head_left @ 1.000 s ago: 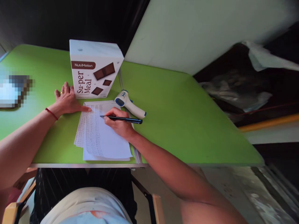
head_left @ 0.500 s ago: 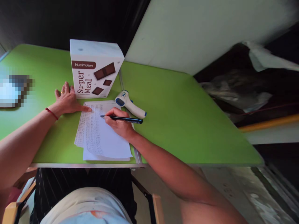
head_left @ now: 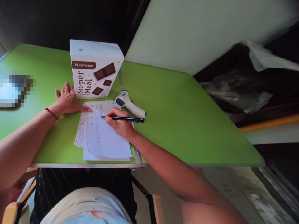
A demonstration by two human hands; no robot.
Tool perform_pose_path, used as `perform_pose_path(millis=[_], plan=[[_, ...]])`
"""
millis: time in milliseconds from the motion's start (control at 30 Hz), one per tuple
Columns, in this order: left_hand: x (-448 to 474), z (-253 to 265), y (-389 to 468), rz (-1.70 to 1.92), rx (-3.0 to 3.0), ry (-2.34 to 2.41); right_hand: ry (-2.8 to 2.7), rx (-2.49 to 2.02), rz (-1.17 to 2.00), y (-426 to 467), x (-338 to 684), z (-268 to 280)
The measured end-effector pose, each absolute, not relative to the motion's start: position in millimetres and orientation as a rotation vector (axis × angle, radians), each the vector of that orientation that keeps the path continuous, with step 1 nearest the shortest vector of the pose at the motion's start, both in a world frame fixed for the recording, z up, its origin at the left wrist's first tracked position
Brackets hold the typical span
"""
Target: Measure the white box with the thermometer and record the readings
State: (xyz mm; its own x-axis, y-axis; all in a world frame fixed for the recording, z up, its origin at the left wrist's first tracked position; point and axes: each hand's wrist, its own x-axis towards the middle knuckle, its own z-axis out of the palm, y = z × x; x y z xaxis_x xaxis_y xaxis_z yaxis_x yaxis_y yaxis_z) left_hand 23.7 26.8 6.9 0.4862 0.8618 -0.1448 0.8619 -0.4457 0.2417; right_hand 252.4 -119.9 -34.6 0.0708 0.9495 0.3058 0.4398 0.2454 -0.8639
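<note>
Several white sheets of paper (head_left: 112, 143) lie stacked on the table, their left part covered in rows of small handwriting. My right hand (head_left: 120, 123) rests on the top sheet, its fingers closed around a black pen (head_left: 130, 119) whose tip is at the writing. To the left, my left hand (head_left: 67, 99) lies flat with fingers spread, the thumb on the sheets' upper left edge and the other fingers on the table beside a white box (head_left: 93, 74). That box stands upright behind the paper. A white and blue infrared thermometer (head_left: 130, 105) lies just beyond my right hand.
The green folding table (head_left: 187, 124) has a metal seam running under the sheets' right side. A blurred-out object (head_left: 14, 91) sits at the far left. A wall (head_left: 168, 34) rises behind, and plastic bags (head_left: 243, 90) lie beyond the right edge.
The pen and my right hand have shifted very slightly to the right. My left hand, the paper, the box and the thermometer stay in place.
</note>
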Motion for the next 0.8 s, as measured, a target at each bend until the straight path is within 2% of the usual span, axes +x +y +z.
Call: perform_pose_path(millis=[800], plan=[[25.7,10.5,24.5,0.026,2.360,1.458,-1.500,-1.361,0.609,-120.0,251.6,-31.6]])
